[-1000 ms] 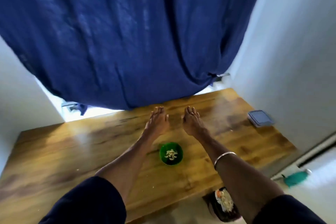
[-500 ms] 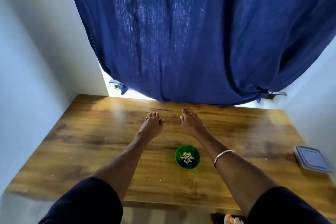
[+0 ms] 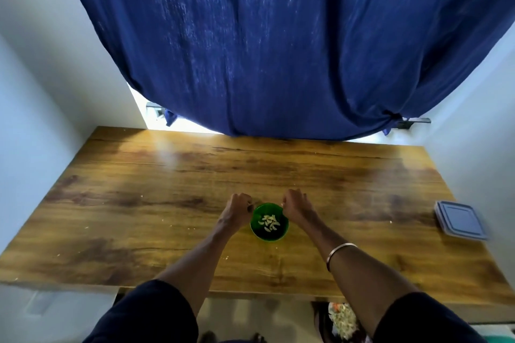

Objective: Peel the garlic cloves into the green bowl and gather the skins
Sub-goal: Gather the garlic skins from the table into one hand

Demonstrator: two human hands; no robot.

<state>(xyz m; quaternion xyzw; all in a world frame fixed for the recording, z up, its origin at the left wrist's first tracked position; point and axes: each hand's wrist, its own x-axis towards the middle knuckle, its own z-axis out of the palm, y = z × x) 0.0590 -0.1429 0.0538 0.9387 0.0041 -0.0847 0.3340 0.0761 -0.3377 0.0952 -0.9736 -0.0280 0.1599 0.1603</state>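
Observation:
The green bowl (image 3: 271, 235) stands on the wooden table (image 3: 139, 203) near its front edge, with several peeled garlic cloves (image 3: 269, 222) inside. My left hand (image 3: 237, 210) is curled against the bowl's far-left rim. My right hand (image 3: 296, 206), with a metal bangle on its wrist, is curled against the far-right rim. Both hands' fingertips meet the rim, and a small pale bit shows at each. A few tiny pale flecks of skin lie scattered on the table.
A grey-blue square lid or container (image 3: 459, 220) lies at the table's right edge. A dark blue curtain (image 3: 278, 50) hangs over the far edge, with white walls left and right. Below the front edge, a dark container of pale scraps (image 3: 344, 320) sits on the floor.
Both hands lay flat with fingers stretched out beyond the bowl; they have drawn back and curled at the bowl's rim. The camera view has swung to face the table squarely.

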